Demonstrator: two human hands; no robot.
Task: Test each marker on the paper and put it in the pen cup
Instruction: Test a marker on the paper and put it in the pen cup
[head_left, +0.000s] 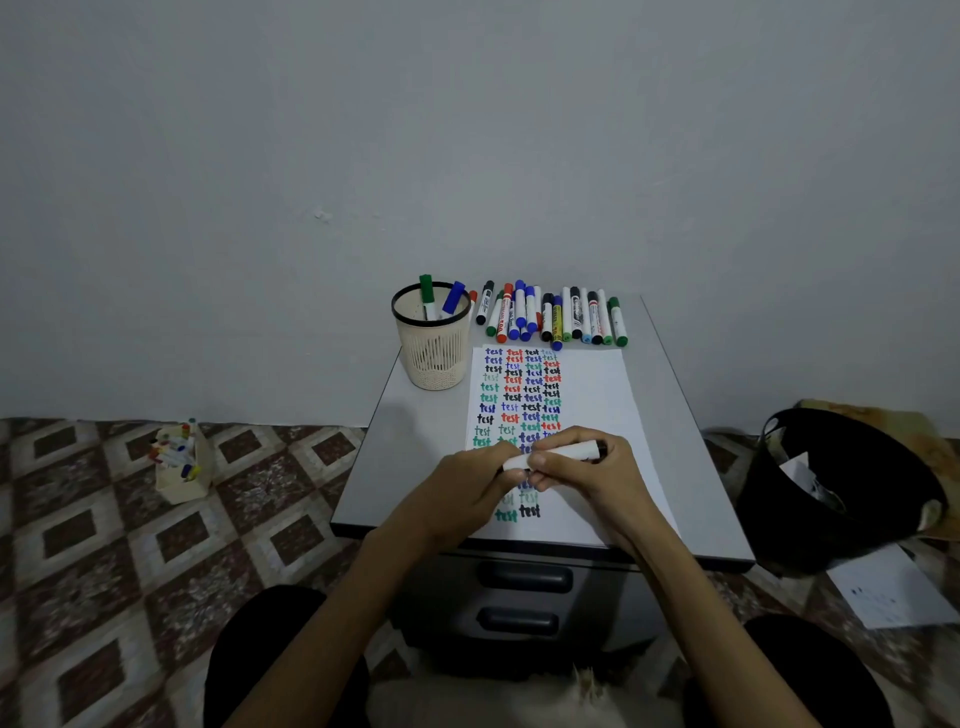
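On the patterned tile floor at far left stands a small cream box of mixed coloured pens (179, 462). On the grey counter (410, 457), the cream mesh pen cup with a black rim (432, 343) holds a green-capped marker (427, 296) and a blue-capped marker (453, 299). Right of it, along the counter's far edge, lies a row of loose markers (550, 317) with black, blue, red and green caps; their barrel labels are too small to read. In front of them the white sheet of paper (592, 384) carries columns of the word "test" in blue, red, black and green.

Over the sheet's lower half, the left hand (467, 483) and right hand (587, 467) meet on a white-barrelled marker with a black end (566, 451), held level just above the paper. The left fingers (511, 475) close around its left end, the right fingers (545, 460) wrap the barrel. The hands hide some of the writing.

At far right, a black bin (841, 488) stands on the floor beside a loose paper sheet (888, 592).
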